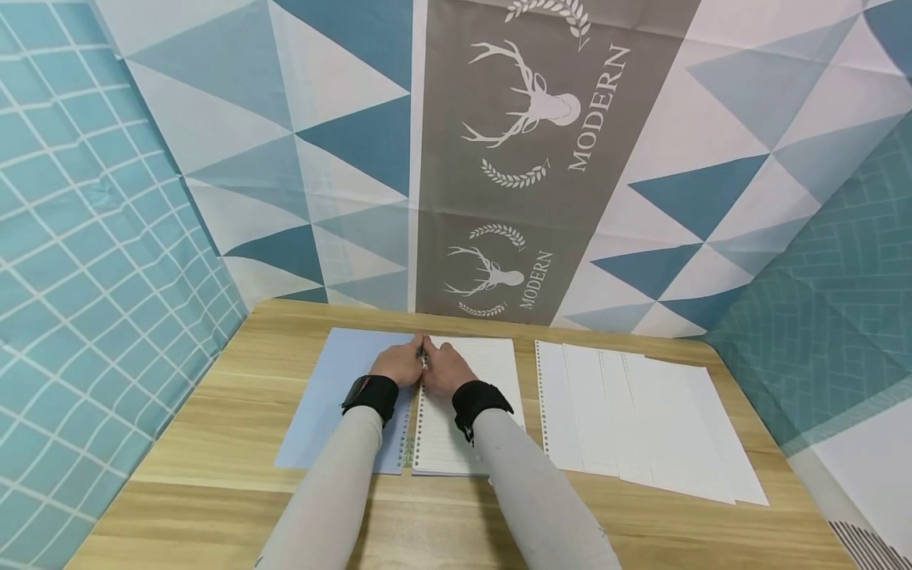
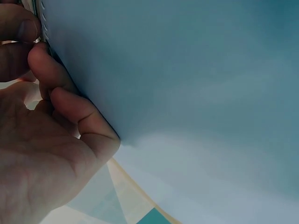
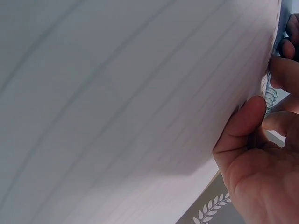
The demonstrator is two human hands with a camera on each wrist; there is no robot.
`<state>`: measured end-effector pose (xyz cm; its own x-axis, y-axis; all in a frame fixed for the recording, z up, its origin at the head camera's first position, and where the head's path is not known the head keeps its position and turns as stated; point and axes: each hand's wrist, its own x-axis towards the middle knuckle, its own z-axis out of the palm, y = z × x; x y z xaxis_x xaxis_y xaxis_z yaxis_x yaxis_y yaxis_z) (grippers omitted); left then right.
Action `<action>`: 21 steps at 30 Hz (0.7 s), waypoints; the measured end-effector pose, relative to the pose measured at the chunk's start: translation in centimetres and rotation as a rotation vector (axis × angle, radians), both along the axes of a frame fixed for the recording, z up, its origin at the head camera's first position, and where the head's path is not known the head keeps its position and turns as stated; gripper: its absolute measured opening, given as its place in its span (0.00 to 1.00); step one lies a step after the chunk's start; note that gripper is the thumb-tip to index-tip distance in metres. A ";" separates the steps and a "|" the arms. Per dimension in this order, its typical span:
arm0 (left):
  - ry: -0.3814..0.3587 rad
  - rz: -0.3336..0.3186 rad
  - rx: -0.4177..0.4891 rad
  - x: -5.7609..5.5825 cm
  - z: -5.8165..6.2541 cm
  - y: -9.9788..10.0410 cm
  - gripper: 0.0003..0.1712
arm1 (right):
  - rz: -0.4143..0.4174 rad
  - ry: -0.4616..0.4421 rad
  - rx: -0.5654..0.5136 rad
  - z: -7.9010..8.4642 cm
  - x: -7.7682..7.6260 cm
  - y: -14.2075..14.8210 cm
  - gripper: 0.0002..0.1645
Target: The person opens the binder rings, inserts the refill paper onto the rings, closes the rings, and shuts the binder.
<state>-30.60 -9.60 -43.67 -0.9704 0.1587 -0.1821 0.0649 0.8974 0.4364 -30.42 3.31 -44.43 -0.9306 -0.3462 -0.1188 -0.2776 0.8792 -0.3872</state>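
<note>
A blue punched notebook cover (image 1: 313, 423) and a stack of white lined pages (image 1: 493, 360) lie side by side, their holed edges facing each other. Between them, at the far end, both hands meet. My left hand (image 1: 399, 364) has its fingers curled over the cover's edge and pinches the ring binding. From the pages' side, my right hand (image 1: 445, 370) pinches the same binding, its thumb and fingers bent. Clear rings of the ring binding (image 3: 271, 96) show beside the right fingers in the right wrist view. Most of the binding is hidden by the hands.
Several loose punched sheets (image 1: 584, 412) lie fanned and overlapping on the right of the wooden table (image 1: 214, 443). A patterned cloth (image 1: 356, 158) with triangles and deer heads hangs right behind the table's far edge. Tile-print cloth (image 1: 78, 261) covers the left side.
</note>
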 end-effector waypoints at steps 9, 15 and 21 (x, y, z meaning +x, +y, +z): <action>-0.016 0.021 0.003 -0.2 -0.2 -0.1 0.36 | 0.000 -0.005 -0.008 0.0 0.0 0.0 0.40; -0.007 0.023 0.002 -0.4 -0.2 -0.1 0.36 | -0.007 0.002 -0.005 -0.3 -0.2 -0.1 0.40; -0.008 0.022 0.001 -0.5 -0.4 -0.1 0.37 | -0.012 0.003 0.002 -0.4 -0.3 0.0 0.40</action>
<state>-31.07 -9.73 -44.02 -0.9722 0.1375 -0.1895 0.0418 0.8983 0.4374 -30.71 3.27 -44.83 -0.9350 -0.3348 -0.1170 -0.2682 0.8833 -0.3846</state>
